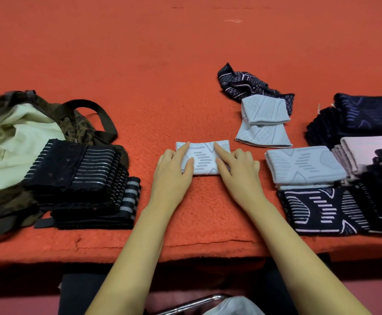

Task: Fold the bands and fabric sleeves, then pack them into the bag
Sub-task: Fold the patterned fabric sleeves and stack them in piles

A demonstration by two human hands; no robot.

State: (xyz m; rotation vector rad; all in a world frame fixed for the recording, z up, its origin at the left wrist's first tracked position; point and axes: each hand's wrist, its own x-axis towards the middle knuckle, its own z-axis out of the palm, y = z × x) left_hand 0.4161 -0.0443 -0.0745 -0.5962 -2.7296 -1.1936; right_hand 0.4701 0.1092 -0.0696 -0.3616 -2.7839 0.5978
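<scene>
Near the front edge of the surface | left hand and right hand released, fingers straight, pressing the white sleeve | best: flatten crease evenly, keep edges aligned.

- The left hand lies palm down, fingers straight and pointing far.
- The right hand lies palm down near it, not touching, forefinger stretched far-left.
- The bare left forearm and right forearm converge from the near edge.

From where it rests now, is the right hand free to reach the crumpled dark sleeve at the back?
Probably yes: the right hand lies flat, holding nothing, and bare red cloth leads to the crumpled dark sleeve.
</scene>
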